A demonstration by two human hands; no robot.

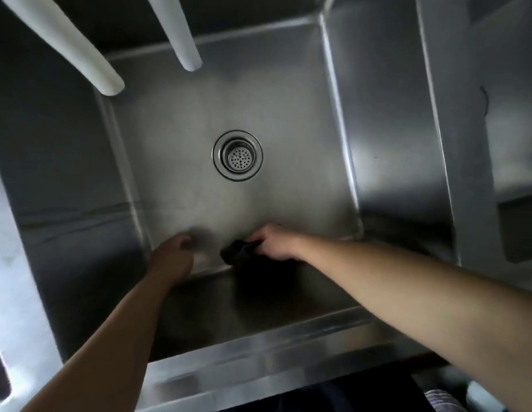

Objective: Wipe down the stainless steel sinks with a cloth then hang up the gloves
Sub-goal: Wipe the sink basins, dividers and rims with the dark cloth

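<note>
Along the near edge of the sink floor: right hand gripping dark cloth, left hand loosely curled, empty; wiping step underway, next sweep toward drain.

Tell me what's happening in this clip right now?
A person leans over a steel sink, both bare arms reaching down to its floor. The right hand grips a dark cloth against the bottom near the front wall. The left hand rests beside it with fingers curled, holding nothing that shows. The drain sits in the middle of the floor, apart from both hands. Two white spouts hang over the back. No gloves are in view.
</note>
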